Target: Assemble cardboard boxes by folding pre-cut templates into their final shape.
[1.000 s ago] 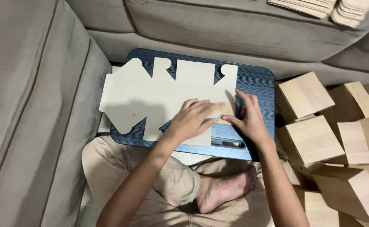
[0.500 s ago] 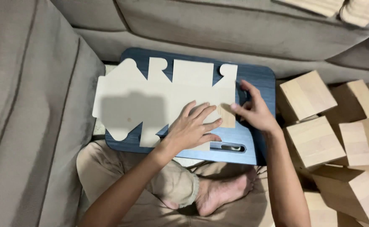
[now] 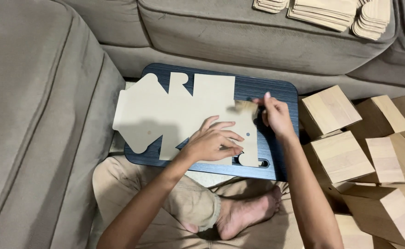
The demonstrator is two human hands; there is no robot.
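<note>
A flat beige die-cut cardboard blank lies spread on a dark blue lap tray in front of my crossed legs. My left hand presses flat on the blank's lower right part, fingers spread. At the blank's right edge my right hand pinches a small flap and lifts it; the flap looks blurred from motion.
Several folded wood-print cardboard boxes are piled on the right. Stacks of flat blanks rest on the grey sofa seat behind the tray. A sofa cushion rises on the left. My bare foot is below the tray.
My right hand has moved up along the blank's right edge and folded a flap upward. The left hand has stayed pressing the blank. The view shifted slightly.
</note>
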